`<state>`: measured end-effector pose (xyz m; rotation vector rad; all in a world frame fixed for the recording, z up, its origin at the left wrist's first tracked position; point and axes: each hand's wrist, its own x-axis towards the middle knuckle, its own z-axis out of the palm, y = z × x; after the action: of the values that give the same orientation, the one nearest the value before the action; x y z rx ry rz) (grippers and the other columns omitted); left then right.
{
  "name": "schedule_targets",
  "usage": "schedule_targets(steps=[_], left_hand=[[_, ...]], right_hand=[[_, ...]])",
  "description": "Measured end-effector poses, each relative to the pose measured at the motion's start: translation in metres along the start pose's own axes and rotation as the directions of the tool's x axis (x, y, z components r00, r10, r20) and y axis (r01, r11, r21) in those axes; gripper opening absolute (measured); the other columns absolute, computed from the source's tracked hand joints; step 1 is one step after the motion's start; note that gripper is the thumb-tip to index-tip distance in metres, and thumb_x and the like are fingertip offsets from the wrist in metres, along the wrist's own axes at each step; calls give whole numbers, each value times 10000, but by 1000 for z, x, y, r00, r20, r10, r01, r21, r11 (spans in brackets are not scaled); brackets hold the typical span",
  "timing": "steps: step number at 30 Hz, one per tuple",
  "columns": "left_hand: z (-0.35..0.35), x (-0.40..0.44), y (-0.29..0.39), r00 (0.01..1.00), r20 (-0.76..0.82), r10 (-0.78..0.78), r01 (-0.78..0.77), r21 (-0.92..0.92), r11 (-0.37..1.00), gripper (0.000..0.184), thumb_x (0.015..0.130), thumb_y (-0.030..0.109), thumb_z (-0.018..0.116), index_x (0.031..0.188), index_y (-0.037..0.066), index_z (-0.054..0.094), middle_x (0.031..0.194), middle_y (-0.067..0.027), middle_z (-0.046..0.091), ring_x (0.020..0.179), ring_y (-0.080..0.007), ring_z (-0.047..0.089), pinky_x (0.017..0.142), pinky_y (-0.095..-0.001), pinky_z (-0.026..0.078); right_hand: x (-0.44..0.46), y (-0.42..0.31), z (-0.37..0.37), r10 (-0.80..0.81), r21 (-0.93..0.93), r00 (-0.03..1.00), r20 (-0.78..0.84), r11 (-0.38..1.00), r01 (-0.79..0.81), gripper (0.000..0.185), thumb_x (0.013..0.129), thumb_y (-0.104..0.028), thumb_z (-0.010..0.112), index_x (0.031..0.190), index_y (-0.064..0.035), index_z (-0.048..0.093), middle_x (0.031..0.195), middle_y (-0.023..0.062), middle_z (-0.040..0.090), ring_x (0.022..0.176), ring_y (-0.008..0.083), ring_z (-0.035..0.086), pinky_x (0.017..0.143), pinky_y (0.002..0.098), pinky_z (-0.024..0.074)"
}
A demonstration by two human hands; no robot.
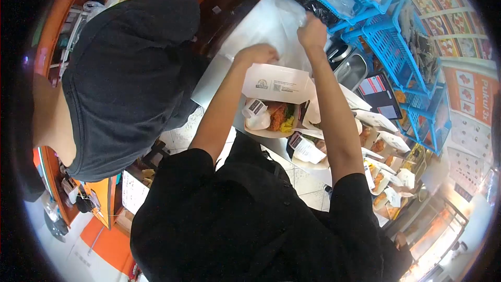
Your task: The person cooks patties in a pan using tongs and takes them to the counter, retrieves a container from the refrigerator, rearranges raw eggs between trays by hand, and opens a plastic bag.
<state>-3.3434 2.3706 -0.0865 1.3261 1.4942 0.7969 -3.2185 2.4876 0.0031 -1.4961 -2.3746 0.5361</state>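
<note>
My right hand (312, 32) is closed at the edge of a thin, whitish plastic bag (289, 8) beside the blue baskets. My left hand (257, 54) is over the white counter (240, 39), just behind a raised box lid. Its fingers are curled in, and what they hold, if anything, does not show. Below my hands stands an open white food box (278, 84) with its lid up. In it lie fried chicken (278, 118), a yellow food (287, 125) and a small white wrapped packet with a label (257, 115).
More open food boxes (383, 162) line the counter on the right. Blue plastic baskets (389, 47) holding bags stand behind. A metal container (352, 70) and a dark tablet-like panel (380, 94) are beside them. A person in black (130, 73) stands close on my left.
</note>
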Motion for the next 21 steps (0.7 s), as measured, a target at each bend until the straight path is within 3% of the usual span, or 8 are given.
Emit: schedule_targets(steps=[2,3,4,6,8,10,16,21], left_hand=[[9,4,-2,957,105,-269,204,412,888,306,761,76,562,1061,46,617,1056,-147,587,984,-278,560,862,-350,433],[3,-1,11,981,126,-146,39,611,790,356,722,58,593,1077,64,620,1079,-151,565,989,-294,541,868,-351,428],[1,0,5,980,135,-145,33,612,790,356,722,58,593,1077,64,620,1079,-151,565,989,-294,541,868,-351,428],[-4,3,-13,981,141,136,-193,554,810,385,685,46,638,1068,85,628,1069,-133,548,1000,-283,513,878,-340,414],[-7,0,-10,981,127,148,-194,578,793,439,631,49,693,1062,107,634,1045,-93,542,997,-263,493,882,-328,404],[-12,-8,-1,946,106,305,-307,591,746,382,602,98,724,977,150,671,999,-72,558,963,-261,513,838,-345,412],[-20,-7,-12,864,257,433,-498,563,659,251,621,127,718,868,167,692,951,-38,555,925,-230,510,817,-329,395],[-19,-1,-19,859,240,451,-506,531,680,79,666,131,685,734,122,647,876,-37,568,861,-240,530,776,-344,405]], right_hand=[[6,-2,-10,-32,-23,999,-22,999,32,312,681,-72,577,991,-98,600,908,206,627,869,379,601,768,449,486],[8,-3,-16,-36,-28,999,-8,999,36,316,681,-74,570,993,-104,604,905,205,627,863,380,602,764,449,488],[7,-1,-20,-37,-34,999,5,999,37,320,681,-76,564,996,-111,608,902,204,628,858,381,604,760,448,491],[9,9,-16,-41,-24,999,-6,999,41,335,682,-97,566,1014,-121,609,910,205,627,871,381,601,772,449,488],[13,16,-11,-57,25,998,-21,998,57,359,682,-117,570,1039,-134,605,934,200,625,894,378,596,788,445,486],[17,23,-2,-66,38,998,-8,997,66,360,680,-130,584,1040,-135,604,948,193,625,905,374,594,794,441,485],[12,18,-3,-45,38,998,49,998,43,380,675,-176,638,1052,-139,603,972,171,626,928,351,593,805,426,484],[8,22,-2,-65,60,995,71,996,60,414,684,-178,634,1096,-160,591,991,165,622,928,350,592,807,430,479]])
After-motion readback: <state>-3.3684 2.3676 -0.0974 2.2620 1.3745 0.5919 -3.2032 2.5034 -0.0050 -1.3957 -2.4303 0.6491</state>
